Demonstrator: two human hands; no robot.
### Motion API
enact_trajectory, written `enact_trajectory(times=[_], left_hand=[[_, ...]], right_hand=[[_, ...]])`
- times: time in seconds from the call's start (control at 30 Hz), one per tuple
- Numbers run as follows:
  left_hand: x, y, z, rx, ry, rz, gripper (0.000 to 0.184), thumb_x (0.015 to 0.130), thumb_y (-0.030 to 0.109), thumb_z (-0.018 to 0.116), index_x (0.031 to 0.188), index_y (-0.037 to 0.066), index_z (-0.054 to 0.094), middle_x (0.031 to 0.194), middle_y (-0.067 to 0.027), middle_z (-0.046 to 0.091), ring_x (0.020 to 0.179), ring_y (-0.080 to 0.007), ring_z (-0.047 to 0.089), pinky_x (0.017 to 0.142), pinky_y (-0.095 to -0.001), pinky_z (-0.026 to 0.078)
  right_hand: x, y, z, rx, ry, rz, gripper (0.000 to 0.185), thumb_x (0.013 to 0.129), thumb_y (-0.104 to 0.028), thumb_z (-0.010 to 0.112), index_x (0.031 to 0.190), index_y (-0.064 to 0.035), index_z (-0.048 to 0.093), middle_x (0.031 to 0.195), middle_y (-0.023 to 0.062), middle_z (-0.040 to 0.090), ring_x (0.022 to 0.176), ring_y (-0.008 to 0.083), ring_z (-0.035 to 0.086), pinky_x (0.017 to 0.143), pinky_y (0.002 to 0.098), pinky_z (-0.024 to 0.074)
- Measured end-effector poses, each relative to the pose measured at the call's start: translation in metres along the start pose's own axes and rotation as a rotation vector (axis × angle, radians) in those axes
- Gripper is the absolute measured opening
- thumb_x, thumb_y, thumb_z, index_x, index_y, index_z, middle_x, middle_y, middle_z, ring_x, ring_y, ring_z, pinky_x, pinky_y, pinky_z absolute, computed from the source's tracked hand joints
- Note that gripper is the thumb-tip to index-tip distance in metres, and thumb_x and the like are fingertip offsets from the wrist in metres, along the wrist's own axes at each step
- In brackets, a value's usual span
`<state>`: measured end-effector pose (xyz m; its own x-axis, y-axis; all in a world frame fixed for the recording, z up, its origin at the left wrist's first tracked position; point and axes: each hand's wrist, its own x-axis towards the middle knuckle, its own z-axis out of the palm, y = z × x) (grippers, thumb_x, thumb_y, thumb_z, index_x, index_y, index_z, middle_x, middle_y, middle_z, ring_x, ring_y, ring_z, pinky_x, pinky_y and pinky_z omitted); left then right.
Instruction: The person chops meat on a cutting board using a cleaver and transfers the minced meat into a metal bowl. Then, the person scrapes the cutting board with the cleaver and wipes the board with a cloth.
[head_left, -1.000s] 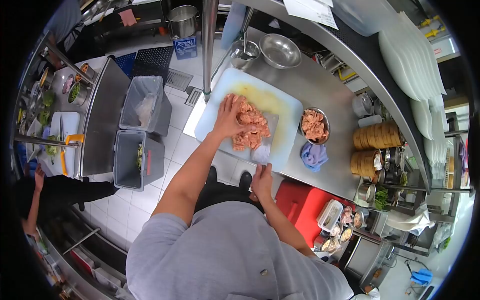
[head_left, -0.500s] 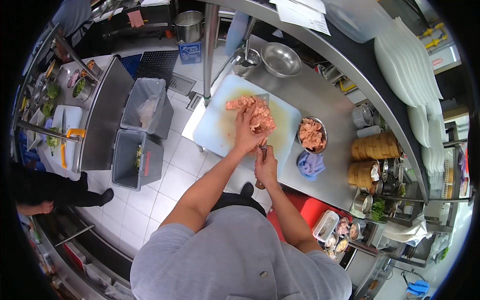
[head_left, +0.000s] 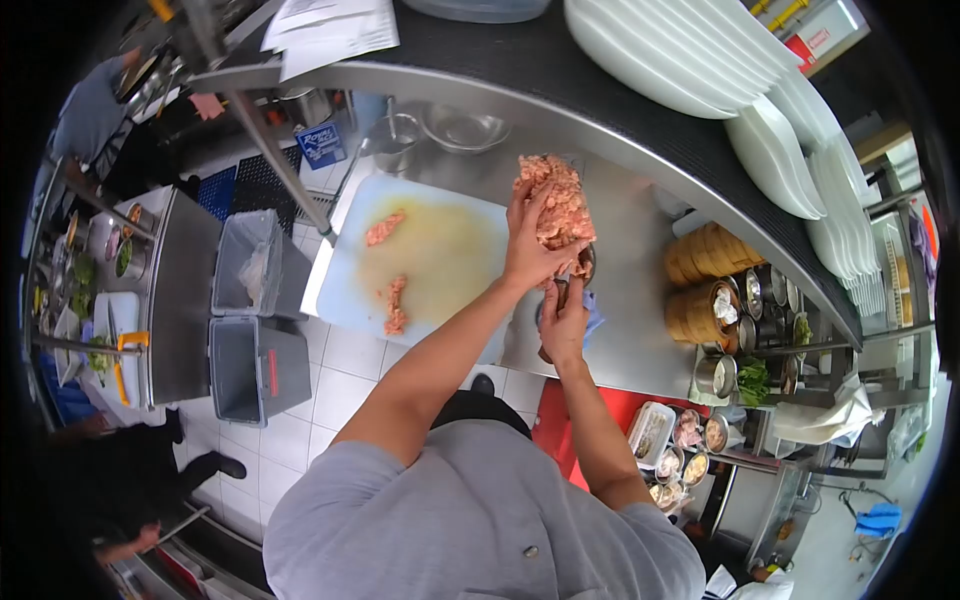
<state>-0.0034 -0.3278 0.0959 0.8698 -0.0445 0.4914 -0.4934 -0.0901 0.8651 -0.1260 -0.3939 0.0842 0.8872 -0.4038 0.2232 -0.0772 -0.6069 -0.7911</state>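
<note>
Steel counter (head_left: 640,350) carries the pale cutting board (head_left: 440,235), on which lie two small meat scraps (head_left: 385,228). Compared with half a second ago, the mound of minced meat (head_left: 565,205) has left the board and is now over the metal bowl (head_left: 588,262), so most meat is off the board. Left hand (head_left: 531,240) is spread open against the mound; right hand (head_left: 564,318) is closed around a wooden handle (head_left: 545,354). Shelf edge (head_left: 440,78) passes near the mound; toward the steamer baskets (head_left: 697,315), there is more room.
</note>
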Motion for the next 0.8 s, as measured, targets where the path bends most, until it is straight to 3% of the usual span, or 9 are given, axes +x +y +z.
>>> enact_trajectory(times=[0.1, 0.2, 0.27, 0.33, 0.57, 0.63, 0.7, 0.8], left_hand=[[0.007, -0.005, 0.035, -0.026, -0.043, 0.055, 0.098, 0.066, 0.02, 0.093, 0.149, 0.014, 0.041, 0.151, -0.0207, 0.029, 0.141, -0.0402, 0.033, 0.114, -0.0481, 0.037], [-0.003, -0.037, 0.057, -0.103, -0.062, 0.04, 0.095, 0.068, 0.019, 0.091, 0.147, 0.009, 0.04, 0.147, -0.0197, 0.035, 0.133, -0.0381, 0.044, 0.108, -0.0455, 0.043], [-0.018, -0.055, 0.059, -0.097, -0.112, 0.02, 0.092, 0.068, 0.021, 0.091, 0.144, 0.009, 0.042, 0.143, -0.0197, 0.04, 0.131, -0.0392, 0.044, 0.108, -0.048, 0.041], [-0.034, -0.065, 0.053, 0.029, -0.183, 0.037, 0.082, 0.072, 0.024, 0.087, 0.14, 0.008, 0.045, 0.135, -0.018, 0.049, 0.123, -0.0405, 0.047, 0.105, -0.0524, 0.039], [-0.003, -0.082, 0.033, 0.371, -0.323, 0.318, 0.07, 0.082, 0.035, 0.079, 0.138, 0.009, 0.048, 0.133, -0.0152, 0.05, 0.12, -0.039, 0.049, 0.103, -0.0525, 0.04], [0.017, -0.088, 0.038, 0.25, -0.261, 0.117, 0.067, 0.085, 0.037, 0.077, 0.139, 0.01, 0.048, 0.136, -0.0172, 0.048, 0.123, -0.0408, 0.048, 0.104, -0.0526, 0.04], [0.027, -0.069, 0.046, 0.154, -0.274, 0.055, 0.066, 0.089, 0.044, 0.071, 0.139, 0.01, 0.047, 0.138, -0.0185, 0.046, 0.126, -0.0433, 0.046, 0.105, -0.0533, 0.04], [0.018, -0.059, 0.06, 0.367, -0.537, 0.086, 0.065, 0.095, 0.055, 0.056, 0.141, 0.01, 0.047, 0.139, -0.0173, 0.047, 0.131, -0.0404, 0.044, 0.108, -0.0532, 0.039]], right_hand=[[0.018, 0.015, -0.02, 0.001, 0.112, -0.056, 0.024, 0.103, -0.021, 0.056, 0.12, -0.0056, 0.049, 0.071, 0.015, 0.066, 0.057, 0.0328, 0.063, 0.054, 0.041, 0.0477], [0.022, 0.055, -0.031, -0.087, 0.076, 0.004, 0.02, 0.102, -0.02, 0.057, 0.113, -0.004, 0.05, 0.074, 0.0192, 0.066, 0.06, 0.0398, 0.063, 0.056, 0.0439, 0.0487], [0.018, 0.074, -0.035, -0.181, -0.031, 0.109, 0.022, 0.101, -0.021, 0.058, 0.116, -0.0055, 0.052, 0.083, 0.0219, 0.069, 0.074, 0.0481, 0.065, 0.062, 0.0513, 0.0515], [0.008, 0.091, -0.032, -0.153, -0.027, 0.112, 0.023, 0.1, -0.021, 0.058, 0.117, -0.0061, 0.052, 0.083, 0.0226, 0.069, 0.074, 0.0484, 0.065, 0.062, 0.0521, 0.0513], [0.004, 0.081, -0.041, -0.173, 0.032, 0.114, 0.022, 0.1, -0.02, 0.058, 0.114, -0.0041, 0.052, 0.081, 0.0227, 0.068, 0.075, 0.0458, 0.067, 0.062, 0.0502, 0.0525], [0.003, 0.087, -0.037, -0.175, 0.053, 0.115, 0.022, 0.1, -0.02, 0.058, 0.115, -0.0044, 0.052, 0.082, 0.0228, 0.069, 0.075, 0.0458, 0.067, 0.063, 0.051, 0.0524], [0.001, 0.082, -0.038, -0.194, 0.073, 0.136, 0.023, 0.1, -0.02, 0.058, 0.116, -0.0048, 0.053, 0.082, 0.0229, 0.069, 0.075, 0.0458, 0.067, 0.064, 0.0519, 0.0523], [0.006, 0.058, -0.037, -0.32, 0.086, 0.243, 0.025, 0.098, -0.019, 0.059, 0.119, -0.0063, 0.053, 0.085, 0.0234, 0.068, 0.079, 0.0465, 0.066, 0.068, 0.0546, 0.0505]])
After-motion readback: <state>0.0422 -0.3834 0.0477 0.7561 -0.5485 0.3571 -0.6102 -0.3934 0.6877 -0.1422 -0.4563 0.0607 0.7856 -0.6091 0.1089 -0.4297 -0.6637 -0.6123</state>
